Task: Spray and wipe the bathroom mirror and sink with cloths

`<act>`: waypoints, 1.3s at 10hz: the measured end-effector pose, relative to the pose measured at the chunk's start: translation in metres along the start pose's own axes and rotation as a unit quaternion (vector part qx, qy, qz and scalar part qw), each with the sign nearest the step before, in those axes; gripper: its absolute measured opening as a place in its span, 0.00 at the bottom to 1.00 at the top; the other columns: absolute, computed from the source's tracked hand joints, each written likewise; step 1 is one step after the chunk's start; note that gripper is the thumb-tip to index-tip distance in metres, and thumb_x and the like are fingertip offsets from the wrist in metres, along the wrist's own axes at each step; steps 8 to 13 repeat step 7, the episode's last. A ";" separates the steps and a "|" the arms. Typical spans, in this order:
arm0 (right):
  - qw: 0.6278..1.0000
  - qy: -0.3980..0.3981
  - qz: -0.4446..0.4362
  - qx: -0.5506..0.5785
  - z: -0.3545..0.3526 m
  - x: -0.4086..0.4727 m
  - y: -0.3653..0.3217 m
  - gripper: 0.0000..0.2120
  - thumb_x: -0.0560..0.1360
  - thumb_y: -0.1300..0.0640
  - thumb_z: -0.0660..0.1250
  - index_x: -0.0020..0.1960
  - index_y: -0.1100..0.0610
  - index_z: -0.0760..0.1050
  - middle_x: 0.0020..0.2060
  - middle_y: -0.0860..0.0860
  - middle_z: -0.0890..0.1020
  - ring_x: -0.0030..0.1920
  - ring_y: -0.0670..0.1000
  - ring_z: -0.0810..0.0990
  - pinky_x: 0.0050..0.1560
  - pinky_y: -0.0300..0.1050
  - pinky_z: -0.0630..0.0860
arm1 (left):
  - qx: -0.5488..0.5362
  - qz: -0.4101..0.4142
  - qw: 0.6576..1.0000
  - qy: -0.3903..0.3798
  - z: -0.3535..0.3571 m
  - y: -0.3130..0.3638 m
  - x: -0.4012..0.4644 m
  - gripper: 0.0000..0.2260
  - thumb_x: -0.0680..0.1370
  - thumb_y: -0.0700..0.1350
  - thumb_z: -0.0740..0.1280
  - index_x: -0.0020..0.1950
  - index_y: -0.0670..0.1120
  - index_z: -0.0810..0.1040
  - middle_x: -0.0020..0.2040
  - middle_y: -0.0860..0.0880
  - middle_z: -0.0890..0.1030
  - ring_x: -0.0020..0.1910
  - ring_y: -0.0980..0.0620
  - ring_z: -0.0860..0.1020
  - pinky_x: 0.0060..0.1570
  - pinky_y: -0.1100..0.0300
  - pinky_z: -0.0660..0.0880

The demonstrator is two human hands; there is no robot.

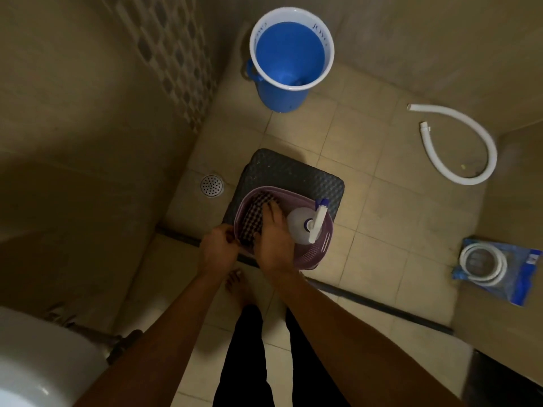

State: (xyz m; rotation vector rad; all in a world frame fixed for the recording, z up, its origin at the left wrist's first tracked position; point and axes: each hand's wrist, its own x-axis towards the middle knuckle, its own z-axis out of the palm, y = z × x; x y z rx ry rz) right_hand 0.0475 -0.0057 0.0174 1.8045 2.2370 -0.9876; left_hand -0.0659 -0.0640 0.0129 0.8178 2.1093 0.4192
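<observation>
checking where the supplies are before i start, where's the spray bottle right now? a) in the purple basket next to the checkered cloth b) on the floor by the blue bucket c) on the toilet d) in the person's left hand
a: the spray bottle lies in the purple basket beside the checkered cloth; neither hand grips it.

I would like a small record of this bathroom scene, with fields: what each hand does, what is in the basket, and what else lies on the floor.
left hand: grips the near edge of the checked cloth at the basket rim
right hand: lies on the cloth, fingers mostly straight
basket: purple, on a dark stool; holds the cloth and a spray bottle
spray bottle: lying in the basket, untouched
floor: blue bucket, loose white hose, coiled hose in a blue packet, drain
</observation>
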 end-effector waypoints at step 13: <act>0.973 -0.104 -0.166 -0.123 -0.047 -0.029 0.020 0.33 0.83 0.45 0.55 0.80 0.61 0.47 0.80 0.57 0.51 0.80 0.56 0.47 0.73 0.46 0.39 | 0.137 0.041 0.988 0.060 -0.018 0.012 -0.074 0.27 0.80 0.45 0.64 0.77 0.38 0.61 0.76 0.37 0.65 0.75 0.38 0.63 0.72 0.44 0.60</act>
